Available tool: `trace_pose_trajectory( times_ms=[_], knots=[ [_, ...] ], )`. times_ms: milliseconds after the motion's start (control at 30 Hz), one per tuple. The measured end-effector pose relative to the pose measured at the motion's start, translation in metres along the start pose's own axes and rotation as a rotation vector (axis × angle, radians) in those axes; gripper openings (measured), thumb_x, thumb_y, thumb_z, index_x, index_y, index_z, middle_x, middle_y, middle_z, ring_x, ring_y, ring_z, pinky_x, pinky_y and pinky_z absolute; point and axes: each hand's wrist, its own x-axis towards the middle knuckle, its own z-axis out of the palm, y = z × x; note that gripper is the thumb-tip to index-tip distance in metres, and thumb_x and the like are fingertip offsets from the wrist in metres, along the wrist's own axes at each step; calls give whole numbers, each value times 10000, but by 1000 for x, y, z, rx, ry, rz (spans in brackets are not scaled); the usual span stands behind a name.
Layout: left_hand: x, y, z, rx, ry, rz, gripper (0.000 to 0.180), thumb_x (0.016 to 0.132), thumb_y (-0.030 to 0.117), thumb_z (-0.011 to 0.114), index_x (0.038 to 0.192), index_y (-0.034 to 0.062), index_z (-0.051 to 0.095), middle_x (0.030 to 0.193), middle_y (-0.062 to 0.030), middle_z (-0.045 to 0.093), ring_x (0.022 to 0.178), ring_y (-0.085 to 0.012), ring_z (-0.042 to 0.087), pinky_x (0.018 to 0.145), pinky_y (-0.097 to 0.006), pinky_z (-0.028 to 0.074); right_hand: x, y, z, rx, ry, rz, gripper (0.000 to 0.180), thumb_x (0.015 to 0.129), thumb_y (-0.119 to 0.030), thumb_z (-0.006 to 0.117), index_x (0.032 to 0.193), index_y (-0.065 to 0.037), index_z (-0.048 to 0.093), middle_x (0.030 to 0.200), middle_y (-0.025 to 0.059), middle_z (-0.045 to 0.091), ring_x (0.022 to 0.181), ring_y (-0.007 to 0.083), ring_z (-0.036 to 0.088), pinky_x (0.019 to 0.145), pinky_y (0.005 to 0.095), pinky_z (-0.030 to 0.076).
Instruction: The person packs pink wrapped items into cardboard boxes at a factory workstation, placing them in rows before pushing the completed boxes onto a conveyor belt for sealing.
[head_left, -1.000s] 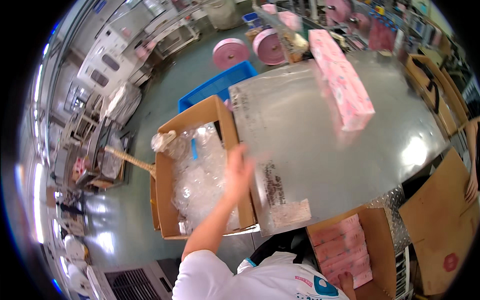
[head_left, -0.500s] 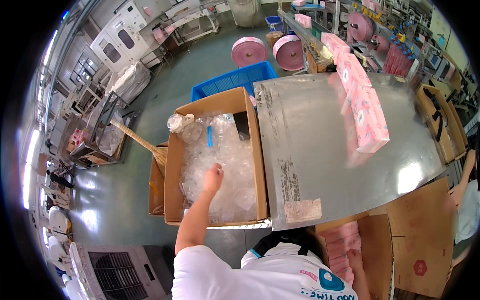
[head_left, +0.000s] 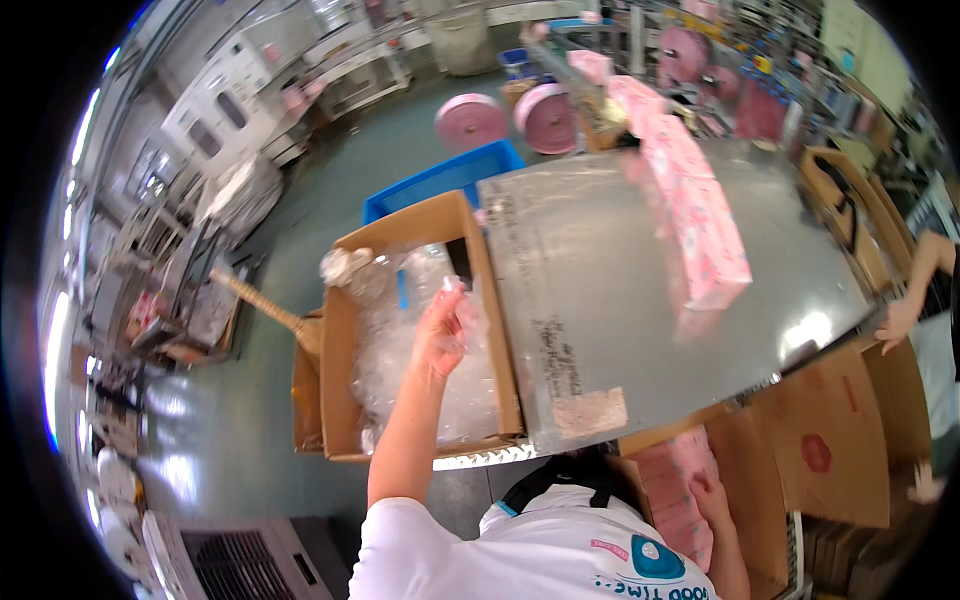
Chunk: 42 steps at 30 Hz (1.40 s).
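My left hand (head_left: 440, 325) is raised above a carton (head_left: 508, 400) of crumpled clear plastic film (head_left: 400, 350). Its fingers are closed on a thin piece of clear plastic film (head_left: 468, 315). Low on the right, my right hand (head_left: 708, 498) rests against pink tissue packs (head_left: 665, 485) inside another open carton (head_left: 745, 470); its fingers look apart, though slightly blurred. A row of pink floral tissue packs (head_left: 710, 245) lies on the metal table (head_left: 590, 280) between the cartons.
Behind the film carton sits a blue crate (head_left: 450, 175), and a straw broom (head_left: 265, 305) leans at its left. Large pink rolls (head_left: 470, 122) stand on the floor beyond. At the right edge another person's hand (head_left: 897, 322) hangs near a carton flap (head_left: 820, 430).
My left hand has risen from the loose film and moved slightly away from me, with a clear piece now showing in its fingers. My right hand stays at the packs. The whole view has shifted.
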Motion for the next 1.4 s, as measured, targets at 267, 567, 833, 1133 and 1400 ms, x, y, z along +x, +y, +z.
trace_pose_trajectory(
  times_ms=[267, 567, 833, 1133, 1400],
  knots=[
    [-35, -232, 136, 273, -495, -748, 210, 855, 133, 631, 1043, 93, 547, 806, -34, 595, 689, -143, 596, 558, -231, 491, -48, -80, -54, 103, 68, -70, 360, 851, -184, 613, 1158, -4, 557, 1028, 112, 636, 917, 185, 604, 778, 304, 493],
    [-105, -387, 151, 730, -764, -632, 227, 859, 221, 631, 1018, 78, 557, 976, -25, 588, 931, -122, 550, 834, -280, 441, -175, -7, -127, 300, 546, 332, 391, 873, -204, 602, 1184, 22, 530, 1080, 122, 627, 962, 172, 601, 810, 291, 483],
    [23, -138, 60, 752, -182, -50, 525, 919, 412, 501, 1277, 33, 438, 1132, -120, 556, 921, -183, 560, 757, -308, 446, -104, -53, -113, 253, 441, 175, 374, 867, -196, 609, 1171, 12, 543, 1056, 106, 635, 922, 158, 596, 799, 292, 480],
    [16, 91, -168, 665, 420, 228, 285, 896, 290, 561, 1095, 87, 540, 897, -12, 537, 746, -110, 491, 617, -218, 382, 112, -239, -122, 138, 186, -306, 384, 884, -236, 544, 1199, -15, 545, 1138, 139, 607, 1053, 215, 573, 905, 326, 438],
    [65, -19, -25, 1057, 300, 358, 444, 910, 218, 558, 1287, 33, 413, 825, -24, 553, 745, -87, 485, 646, -217, 371, 201, -267, -75, -580, 271, -140, 932, 652, -454, 671, 1407, -96, 257, 1473, 135, 189, 1132, 392, 440, 880, 457, 454]
  ],
)
